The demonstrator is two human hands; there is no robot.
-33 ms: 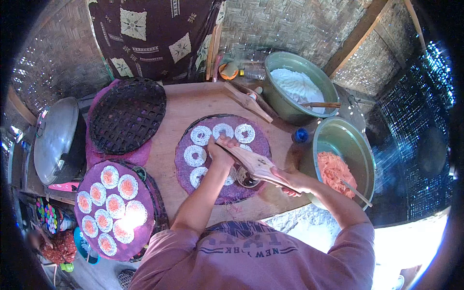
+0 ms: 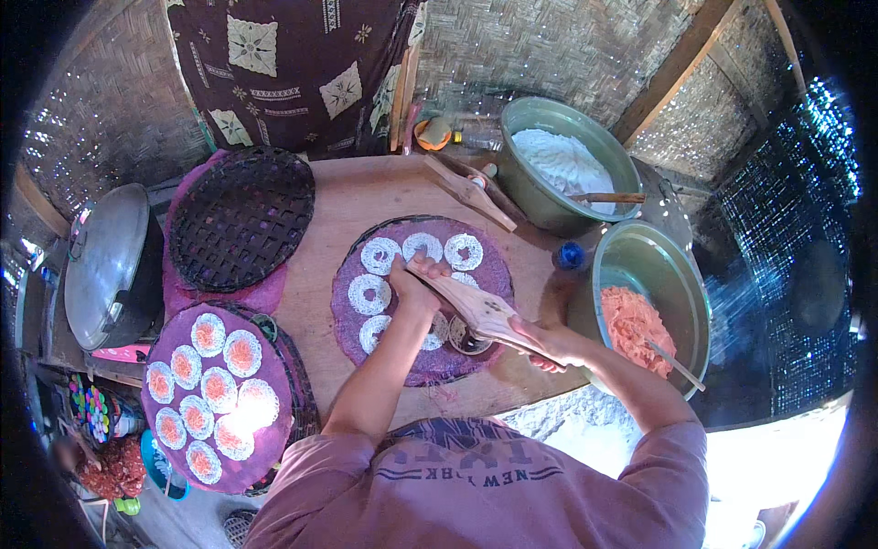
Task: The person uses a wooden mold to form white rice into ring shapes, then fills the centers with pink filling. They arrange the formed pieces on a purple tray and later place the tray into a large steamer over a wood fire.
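Note:
Both my hands grip a wooden hand press (image 2: 477, 306), a long two-part tool slanting down to the right. My left hand (image 2: 416, 282) is closed round its upper left end, and my right hand (image 2: 553, 344) round its lower right end. Beneath it lies a round tray covered with purple cloth (image 2: 496, 267), bearing several white lacy rings (image 2: 354, 295). A dark-walled round cup (image 2: 470, 342) shows under the press, low over the tray's right front part. My forearm and the press hide some of the rings.
At the left, another purple-covered tray (image 2: 285, 384) bears white rounds with orange centres (image 2: 219, 391). Behind it lie a dark woven tray (image 2: 242, 220) and a lidded pot (image 2: 105, 265). Rightward stand green basins with white dough (image 2: 558, 160) and orange paste (image 2: 631, 320), plus a wooden tool (image 2: 471, 190).

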